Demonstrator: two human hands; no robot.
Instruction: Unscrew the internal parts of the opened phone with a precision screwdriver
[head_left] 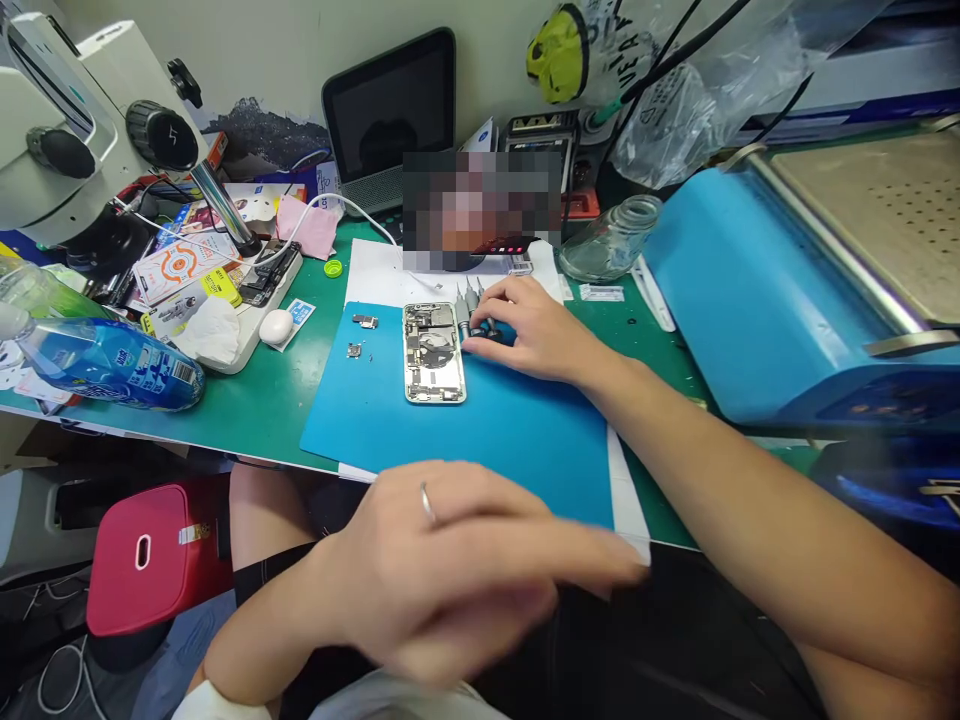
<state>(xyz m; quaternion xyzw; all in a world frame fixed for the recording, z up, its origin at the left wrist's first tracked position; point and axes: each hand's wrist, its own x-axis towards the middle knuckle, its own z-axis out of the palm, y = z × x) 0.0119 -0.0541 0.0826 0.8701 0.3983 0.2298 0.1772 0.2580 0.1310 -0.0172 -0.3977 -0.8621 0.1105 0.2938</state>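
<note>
On the bench (289, 410), mat (480, 428) in the middle; on it, phone (435, 355), with small parts (365, 321) to its left. Right of phone, screwdrivers (471, 298). Far behind, screen (394, 110). At left, bottle (112, 360); at right, machine (720, 290).

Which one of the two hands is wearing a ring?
The left hand, blurred in the foreground, wears a silver ring; the right hand, at the grey tools beside the opened phone, shows none.

You wore a slim silver ring (427, 503) on your left hand (450, 575). Your left sleeve (221, 704) was white, your legwear (268, 572) black.
</note>
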